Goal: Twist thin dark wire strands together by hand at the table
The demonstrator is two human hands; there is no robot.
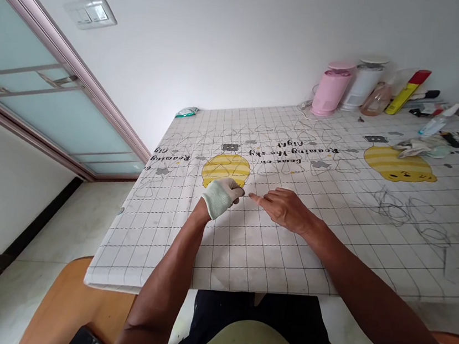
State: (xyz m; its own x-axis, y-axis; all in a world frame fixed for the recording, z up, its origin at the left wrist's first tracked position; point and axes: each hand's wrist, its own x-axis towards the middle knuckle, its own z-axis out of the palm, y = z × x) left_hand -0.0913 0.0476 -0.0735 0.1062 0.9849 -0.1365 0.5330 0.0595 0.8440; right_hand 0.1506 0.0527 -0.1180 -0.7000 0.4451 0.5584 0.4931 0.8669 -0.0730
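Observation:
My left hand [227, 191], in a pale work glove with bare fingertips, is closed in a pinch above the table near a yellow printed bear. My right hand [284, 208], ungloved, is closed too, its thumb and forefinger pressed together and pointing at the left fingertips. A small gap separates the two hands. Whatever they pinch is too fine to make out. Loose tangled thin wire [394, 208] lies on the checked tablecloth [239, 257] to the right of my hands. More thin strands [318, 127] seem to spread over the cloth behind them.
Along the wall stand a pink cylinder device [331, 91], a white one [362, 85], a clear bottle [376, 99] and a yellow can with a red cap [407, 93]. A spray bottle [440, 121] and a crumpled glove [423, 146] lie at right. A wooden chair [67, 297] stands front left.

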